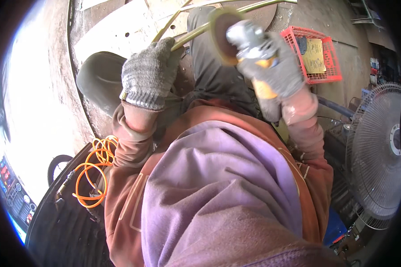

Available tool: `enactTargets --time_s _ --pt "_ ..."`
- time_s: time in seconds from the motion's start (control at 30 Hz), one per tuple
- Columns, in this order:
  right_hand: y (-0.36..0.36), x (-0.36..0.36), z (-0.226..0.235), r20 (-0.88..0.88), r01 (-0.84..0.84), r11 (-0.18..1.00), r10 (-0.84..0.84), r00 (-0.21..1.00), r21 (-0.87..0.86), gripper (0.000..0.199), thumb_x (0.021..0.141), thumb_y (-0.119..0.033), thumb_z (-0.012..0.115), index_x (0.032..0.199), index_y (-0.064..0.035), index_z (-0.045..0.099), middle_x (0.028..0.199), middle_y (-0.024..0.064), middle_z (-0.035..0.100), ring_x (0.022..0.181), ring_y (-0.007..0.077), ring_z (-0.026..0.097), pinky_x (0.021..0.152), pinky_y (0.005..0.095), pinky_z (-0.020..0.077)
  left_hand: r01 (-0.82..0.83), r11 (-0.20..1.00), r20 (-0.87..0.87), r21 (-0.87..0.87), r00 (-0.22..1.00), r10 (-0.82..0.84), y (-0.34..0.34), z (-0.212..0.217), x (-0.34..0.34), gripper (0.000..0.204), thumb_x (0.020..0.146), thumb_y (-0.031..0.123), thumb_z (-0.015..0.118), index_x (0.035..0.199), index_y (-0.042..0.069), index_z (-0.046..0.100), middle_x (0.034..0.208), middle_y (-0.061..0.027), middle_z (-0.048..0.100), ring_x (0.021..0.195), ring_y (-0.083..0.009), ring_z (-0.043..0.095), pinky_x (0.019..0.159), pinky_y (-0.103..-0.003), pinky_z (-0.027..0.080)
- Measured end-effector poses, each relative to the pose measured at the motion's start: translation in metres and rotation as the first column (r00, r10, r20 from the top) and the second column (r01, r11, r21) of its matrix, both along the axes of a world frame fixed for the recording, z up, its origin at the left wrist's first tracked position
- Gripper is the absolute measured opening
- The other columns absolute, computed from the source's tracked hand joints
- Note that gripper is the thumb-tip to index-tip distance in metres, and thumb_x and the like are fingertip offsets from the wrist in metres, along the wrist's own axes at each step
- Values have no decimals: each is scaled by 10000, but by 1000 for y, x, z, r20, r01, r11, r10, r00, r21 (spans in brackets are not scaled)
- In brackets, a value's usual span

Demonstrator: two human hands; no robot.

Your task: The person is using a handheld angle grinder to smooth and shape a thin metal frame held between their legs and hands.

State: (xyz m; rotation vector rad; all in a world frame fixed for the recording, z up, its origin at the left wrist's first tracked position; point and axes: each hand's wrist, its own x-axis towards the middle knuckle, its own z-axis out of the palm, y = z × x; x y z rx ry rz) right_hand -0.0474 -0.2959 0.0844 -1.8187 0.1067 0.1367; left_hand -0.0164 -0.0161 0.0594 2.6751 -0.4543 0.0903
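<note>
My left hand, in a grey knitted glove, is closed around the end of a long, thin brass-coloured metal strip. The strip slants up and away to the right across my dark trouser leg. My right hand, gloved too, grips an angle grinder with a silver head and a yellow-orange body. Its brown disc is blurred and overlaps the strip in view; whether they touch I cannot tell. Another narrow strip lies beyond my left hand.
At the far right stands a red plastic basket with a yellow printed packet in it. A large fan is close by my right arm. Coiled orange hose lies at my left. Pale, holed sheet material covers the floor ahead.
</note>
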Motion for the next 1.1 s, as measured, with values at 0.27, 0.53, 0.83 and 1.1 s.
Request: enactTargets --time_s 0.27,0.53,0.83,1.1 --pt "-15 -1 -10 -37 -74 979 68 997 -189 564 697 -241 950 1094 -27 611 1020 73 701 923 163 679 818 326 555 -13 1000 58 -22 998 14 -3 -27 -9 202 938 329 667 985 144 734 750 -131 714 752 -354 694 762 -477 527" --pt "-16 -12 -25 -115 3 992 11 993 125 606 743 -81 902 1232 -7 553 1126 85 680 1005 147 663 892 313 545 6 1000 63 -4 998 -6 -10 -44 -15 219 950 306 647 1085 154 730 780 -122 725 753 -338 708 850 -490 507" --pt "-29 -1 -40 -202 24 990 6 979 142 524 743 -60 892 1165 -30 583 1067 81 687 949 148 679 848 327 574 -16 1000 -27 17 999 17 -14 -52 -17 237 959 303 635 1118 158 733 799 -112 735 752 -317 720 875 -484 499" --pt "-10 -5 -59 -168 -137 986 151 974 96 574 694 -219 943 1122 -30 610 1087 79 685 977 150 657 837 350 552 6 1000 -31 24 1000 -5 -21 -60 -13 205 945 293 644 1075 159 728 806 -100 738 774 -310 724 844 -473 526"
